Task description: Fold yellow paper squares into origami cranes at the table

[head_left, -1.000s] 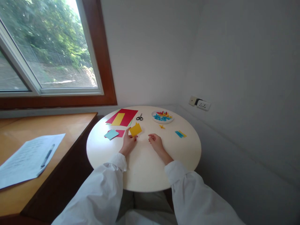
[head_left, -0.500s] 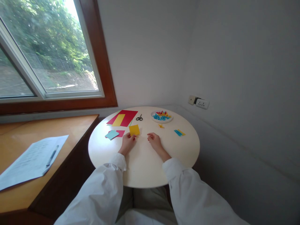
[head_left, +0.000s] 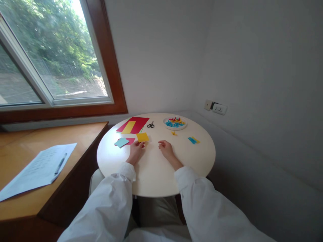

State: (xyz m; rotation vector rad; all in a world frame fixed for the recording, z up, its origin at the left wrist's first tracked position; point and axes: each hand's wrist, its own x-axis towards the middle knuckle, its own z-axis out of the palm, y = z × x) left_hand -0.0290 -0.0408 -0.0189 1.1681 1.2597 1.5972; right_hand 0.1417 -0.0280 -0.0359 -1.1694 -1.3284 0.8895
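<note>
My left hand (head_left: pixel 136 151) is closed on the near edge of a yellow square of paper (head_left: pixel 142 137), which tilts above the white round table (head_left: pixel 156 181). To the right, my right hand (head_left: pixel 166 149) rests by the tabletop with its fingers curled; whether anything small is between them I cannot make out. Left of my left hand lie a light blue paper square (head_left: pixel 121 142) and a pink paper (head_left: pixel 131 140). Beyond my right hand sits a small yellow folded paper piece (head_left: pixel 174 133).
At the back stand a white plate (head_left: pixel 176 128) of red, yellow and blue folded pieces and black-handled scissors (head_left: pixel 150 125). Red sheets (head_left: pixel 140 122) with a yellow strip (head_left: pixel 129 127) lie back left, blue and yellow strips (head_left: pixel 193 140) right. A wooden desk (head_left: pixel 83 141) holds written paper (head_left: pixel 37 168) and a pen (head_left: pixel 60 163).
The yellow paper has turned and tipped lower in my left hand, which has shifted slightly left. My right hand has hardly moved. The camera view has shifted a little.
</note>
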